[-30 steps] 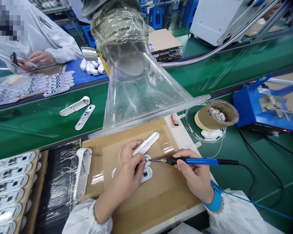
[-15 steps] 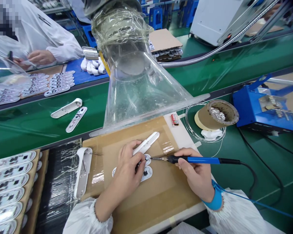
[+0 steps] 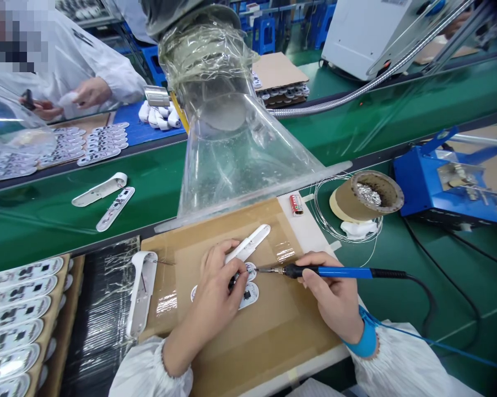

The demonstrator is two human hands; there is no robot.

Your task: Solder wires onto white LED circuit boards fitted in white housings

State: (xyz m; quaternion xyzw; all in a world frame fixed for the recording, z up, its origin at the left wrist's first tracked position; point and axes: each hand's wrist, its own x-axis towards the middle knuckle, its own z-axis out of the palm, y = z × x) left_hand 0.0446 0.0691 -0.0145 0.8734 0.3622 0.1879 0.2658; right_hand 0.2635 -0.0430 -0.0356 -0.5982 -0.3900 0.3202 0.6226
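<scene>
My left hand [image 3: 217, 286] presses down with closed fingers on a white oval circuit board [image 3: 249, 294] lying on a brown cardboard work mat [image 3: 269, 331]. A long white plastic housing [image 3: 248, 243] pokes out from under its fingertips. My right hand [image 3: 331, 295] grips a blue-handled soldering iron [image 3: 339, 272] like a pen. The iron's metal tip touches the board just right of my left fingers. A second white housing [image 3: 140, 292] lies at the mat's left edge.
A clear fume hood [image 3: 236, 138] hangs over the mat. A solder coil and tip-cleaner tin [image 3: 376, 193] sit to the right, beside a blue soldering station [image 3: 442, 182]. Stacked circuit boards [image 3: 17, 320] fill a tray at left. On the green conveyor [image 3: 157, 182] lie a housing and board [image 3: 106, 199]. Another person [image 3: 66, 71] works beyond it.
The housing and board on the conveyor have drifted left. My hands and the iron have stayed almost still on the board. The other person's hands have moved.
</scene>
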